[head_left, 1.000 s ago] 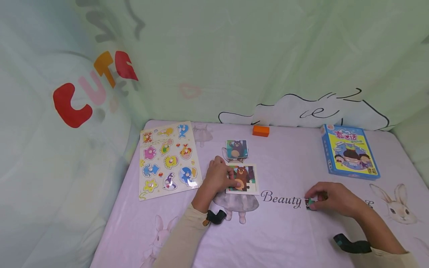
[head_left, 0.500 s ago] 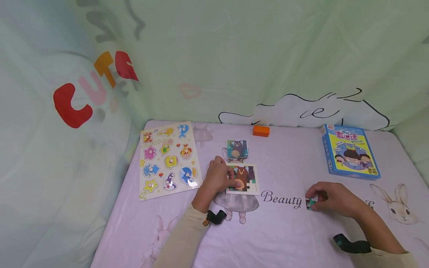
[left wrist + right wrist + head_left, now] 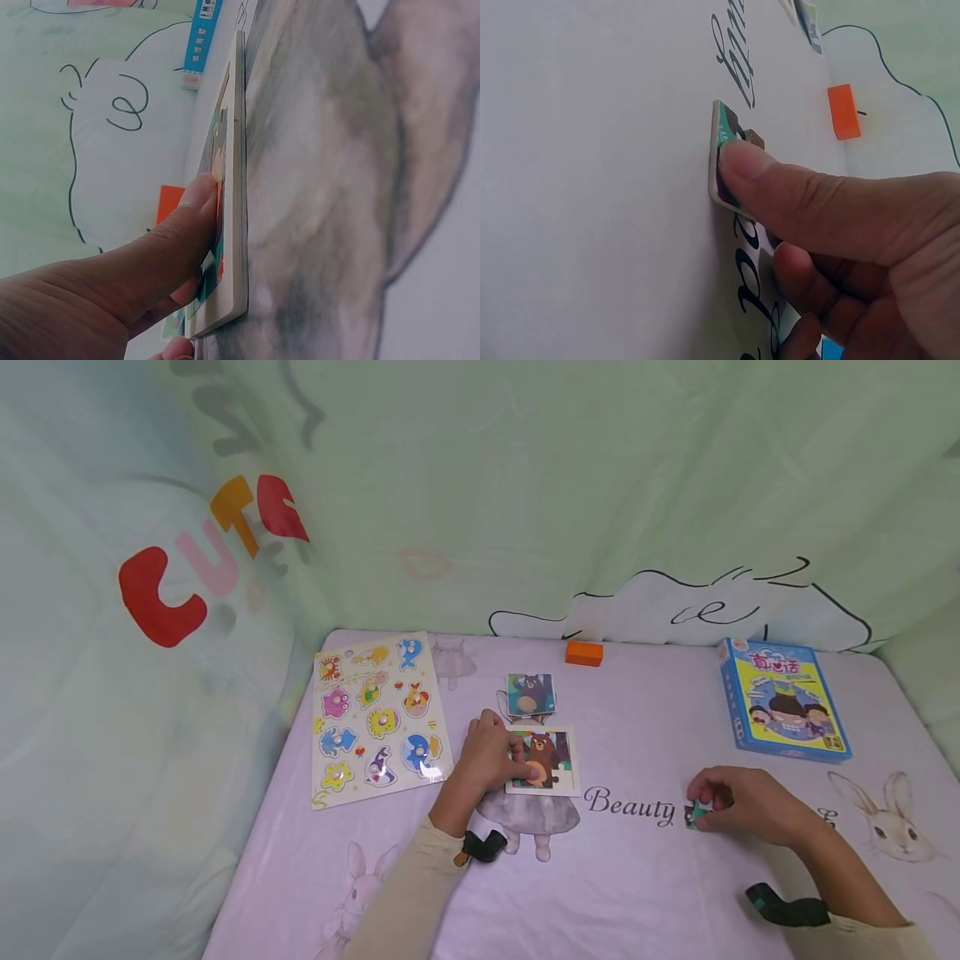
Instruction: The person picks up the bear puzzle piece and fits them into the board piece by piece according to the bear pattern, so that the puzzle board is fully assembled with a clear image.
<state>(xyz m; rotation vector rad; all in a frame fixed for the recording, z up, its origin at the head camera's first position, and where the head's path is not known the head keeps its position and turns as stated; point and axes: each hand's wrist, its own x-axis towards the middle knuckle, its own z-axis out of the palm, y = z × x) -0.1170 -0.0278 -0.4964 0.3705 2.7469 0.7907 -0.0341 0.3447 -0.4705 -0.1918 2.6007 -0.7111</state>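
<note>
My left hand [image 3: 491, 756] lies over the left side of a jigsaw puzzle [image 3: 547, 756] in a pale frame, showing a brown bear. Its thumb presses on the bear's belly; the other fingers bend down at the frame's left edge. From the left wrist, the frame [image 3: 238, 262] appears flat on the cloth under the thumb. Off to the right, my right hand [image 3: 742, 802] pinches a small puzzle piece [image 3: 692, 816] close over the cloth. The right wrist view shows green and dark colours on the piece [image 3: 726, 124], with the thumb across its face.
Behind the puzzle lie stacked picture cards [image 3: 530, 695] with a dark bear on top. An orange block [image 3: 583, 653] sits near the back wall. A sea-animal peg board [image 3: 378, 718] is at left, a blue and yellow box [image 3: 783, 697] at back right.
The right hand's fingers shift slightly to the right on the puzzle piece, which turns a little in the grip. The left hand and the framed puzzle stay still.
</note>
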